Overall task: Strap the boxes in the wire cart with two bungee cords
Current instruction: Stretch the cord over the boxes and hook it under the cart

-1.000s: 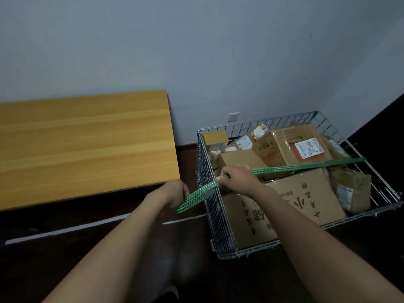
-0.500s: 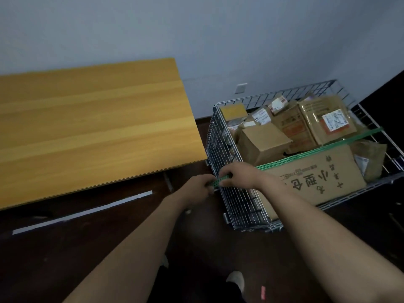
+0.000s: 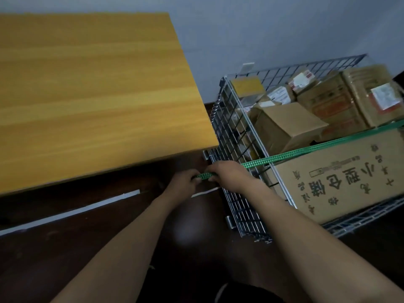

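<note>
Both hands are seen at the near-left corner of the wire cart (image 3: 238,178), just outside its mesh wall. The left hand (image 3: 184,182) is closed on the free end of the green bungee cord (image 3: 306,150); the right hand (image 3: 229,173) is closed on the same cord immediately beside it, knuckles up, approx. touching the cart's top rail. From the grip the cord is run taut over the rail and diagonally across the load toward the far-right side, where it exits frame; its far anchor cannot be seen. The cord lies along the top edge of the large carton (image 3: 341,184), printed w/ black Chinese characters, seen upside down; not reliably legible. Behind it, a plain brown box (image 3: 286,125) sits tilted. Further back, smaller parcels (image 3: 341,99) w/ white shipping labels and red print are noted; text too blurred to read. A wooden table (image 3: 94,90) stands to the left of the cart, corner nearly touching it. Only one cord is visible.
</note>
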